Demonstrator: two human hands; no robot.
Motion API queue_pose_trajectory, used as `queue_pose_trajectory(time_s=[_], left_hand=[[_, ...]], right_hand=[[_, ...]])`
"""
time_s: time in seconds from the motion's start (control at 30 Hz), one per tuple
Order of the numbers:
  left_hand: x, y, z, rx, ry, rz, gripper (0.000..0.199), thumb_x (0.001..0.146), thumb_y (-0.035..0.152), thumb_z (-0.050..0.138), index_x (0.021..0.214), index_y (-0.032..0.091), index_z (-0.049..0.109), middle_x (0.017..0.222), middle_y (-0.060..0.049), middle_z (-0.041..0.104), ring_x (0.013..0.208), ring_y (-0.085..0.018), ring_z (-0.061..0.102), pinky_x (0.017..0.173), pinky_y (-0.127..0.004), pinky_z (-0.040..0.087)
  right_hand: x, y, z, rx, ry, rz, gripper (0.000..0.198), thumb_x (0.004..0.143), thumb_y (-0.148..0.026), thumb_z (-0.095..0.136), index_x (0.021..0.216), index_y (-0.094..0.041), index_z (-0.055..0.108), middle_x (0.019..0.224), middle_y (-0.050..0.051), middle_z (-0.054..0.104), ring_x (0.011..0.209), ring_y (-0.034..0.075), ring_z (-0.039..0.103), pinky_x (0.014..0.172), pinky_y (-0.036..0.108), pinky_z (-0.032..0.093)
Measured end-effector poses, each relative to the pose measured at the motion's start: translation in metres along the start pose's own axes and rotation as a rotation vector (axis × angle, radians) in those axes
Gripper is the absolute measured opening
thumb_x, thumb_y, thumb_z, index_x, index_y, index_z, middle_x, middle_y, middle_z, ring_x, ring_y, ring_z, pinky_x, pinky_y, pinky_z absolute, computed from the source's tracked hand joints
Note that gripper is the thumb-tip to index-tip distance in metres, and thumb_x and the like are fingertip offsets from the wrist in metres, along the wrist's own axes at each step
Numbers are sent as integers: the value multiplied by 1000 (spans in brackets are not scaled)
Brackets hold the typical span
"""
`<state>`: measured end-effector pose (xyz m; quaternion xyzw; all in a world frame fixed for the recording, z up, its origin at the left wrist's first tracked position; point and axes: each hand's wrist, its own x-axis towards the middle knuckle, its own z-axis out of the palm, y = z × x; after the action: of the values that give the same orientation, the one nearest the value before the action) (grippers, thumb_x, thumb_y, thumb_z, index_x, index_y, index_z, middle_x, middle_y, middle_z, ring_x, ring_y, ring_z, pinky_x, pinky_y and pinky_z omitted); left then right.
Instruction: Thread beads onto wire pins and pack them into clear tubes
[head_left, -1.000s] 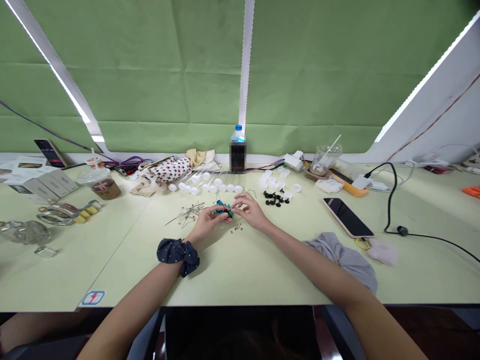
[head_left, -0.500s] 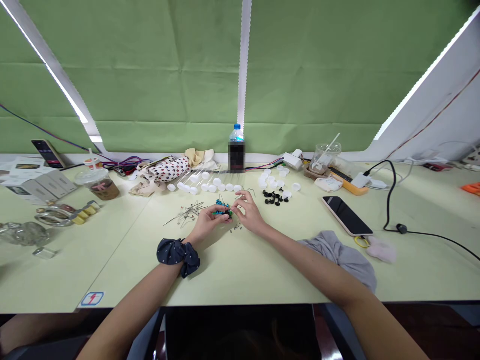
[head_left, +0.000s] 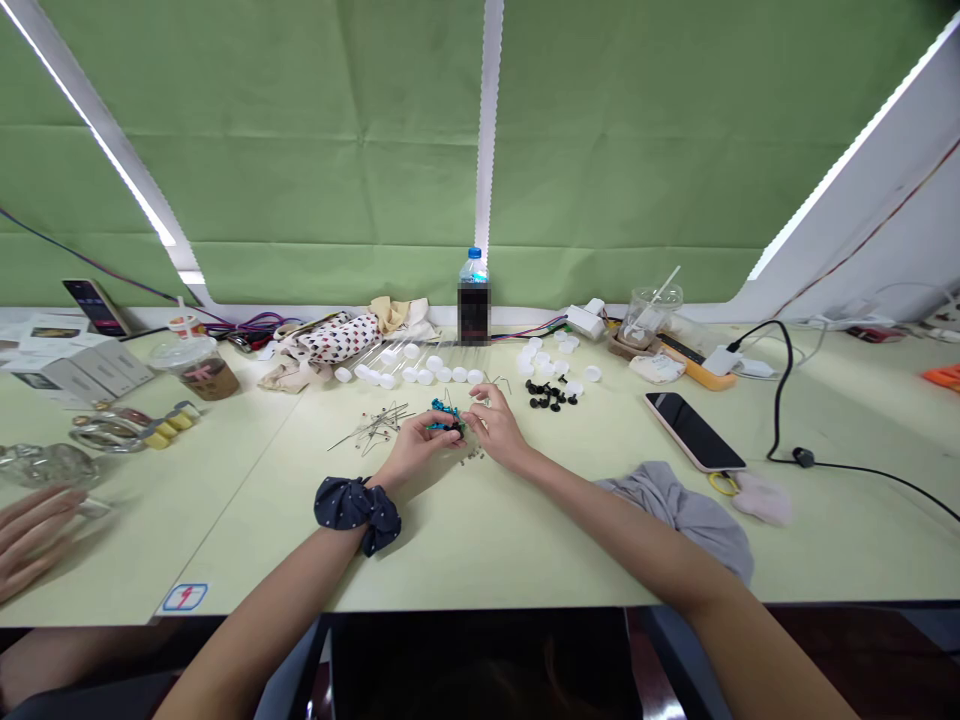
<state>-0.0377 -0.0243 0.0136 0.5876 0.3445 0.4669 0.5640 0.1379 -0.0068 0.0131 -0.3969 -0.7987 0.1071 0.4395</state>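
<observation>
Near the middle of the table my left hand (head_left: 416,442) is closed on a small black piece (head_left: 454,428), mostly covered by the fingers. My right hand (head_left: 496,430) sits just to its right, thumb and forefinger pinched together beside the black piece; what is between them is too small to make out. Small blue pieces (head_left: 444,406) lie right behind my left fingertips. Thin metal pins (head_left: 379,428) are strewn left of that hand. Tiny bits (head_left: 472,455) lie in front of the right hand. Several black round-headed pieces (head_left: 551,395) are heaped to the right.
Clear tubes with white caps (head_left: 425,377) lie behind my hands, by a bottle (head_left: 474,300). To the right are loose white caps (head_left: 592,374), a phone (head_left: 694,430) and grey cloth (head_left: 667,510). Another person's hand (head_left: 34,535) rests at far left, near a drink cup (head_left: 206,375).
Another person's hand has come into view at the far left. My own hands stay nearly in place, with only slight finger movement at the black piece.
</observation>
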Motion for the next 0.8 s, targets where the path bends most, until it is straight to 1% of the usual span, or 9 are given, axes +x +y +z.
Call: queue_pose_trajectory(time_s=[0.1,0.2,0.27,0.37,0.43,0.5,0.6,0.7,0.8], left_hand=[[0,-1,-1,23,-7,9,32,67,31,72,92,13,61,86,-7,68,74,-22,68,77,-42,53],[0,0,-1,63,-45,14,34,69,33,71,95,12,62,83,-7,69,73,-21,67,78,-41,52],[0,1,-1,81,-73,14,34,70,33,70,96,13,61,81,-7,69,73,-21,67,77,-40,52],[-1,3,-1,83,-75,19,32,71,34,69,95,14,61,85,-6,69,74,-20,67,76,-39,53],[-1,3,-1,78,-61,17,32,71,35,69,94,14,62,87,-6,68,74,-20,67,76,-39,53],[0,2,0,74,-41,11,34,70,36,69,94,14,62,85,-6,68,74,-21,67,76,-39,53],[1,2,-1,64,-11,5,36,69,37,70,94,13,62,86,-7,68,73,-21,67,76,-39,53],[2,3,-3,52,5,8,35,70,37,69,95,13,62,86,-7,68,74,-21,67,77,-38,53],[2,4,-4,53,4,10,35,71,36,69,95,13,61,86,-7,68,74,-21,67,77,-38,53]], right_hand=[[0,0,1,-9,-7,5,31,89,-29,43,63,-17,56,109,10,45,100,22,44,88,38,39],[0,-1,1,-4,-22,8,32,90,-29,43,63,-18,55,106,9,48,97,21,46,87,37,39],[0,-1,1,19,-54,27,30,90,-29,42,66,-18,56,101,8,50,89,18,49,82,34,40],[0,-2,0,73,-112,81,28,90,-29,42,70,-18,58,87,5,51,73,15,49,70,30,40],[1,-2,-2,124,-127,105,27,89,-30,45,69,-19,59,78,3,49,68,14,48,67,28,39],[3,-2,-4,185,-125,116,27,88,-33,47,68,-19,60,73,2,48,66,13,47,64,27,37],[6,-2,-6,279,-110,157,25,86,-38,49,76,-19,62,77,2,52,63,12,46,59,26,37],[7,0,-7,357,-106,226,23,84,-40,50,87,-20,61,90,4,55,59,10,45,57,25,38],[6,2,-6,388,-115,240,19,82,-37,53,87,-20,59,95,5,54,66,11,48,60,25,40]])
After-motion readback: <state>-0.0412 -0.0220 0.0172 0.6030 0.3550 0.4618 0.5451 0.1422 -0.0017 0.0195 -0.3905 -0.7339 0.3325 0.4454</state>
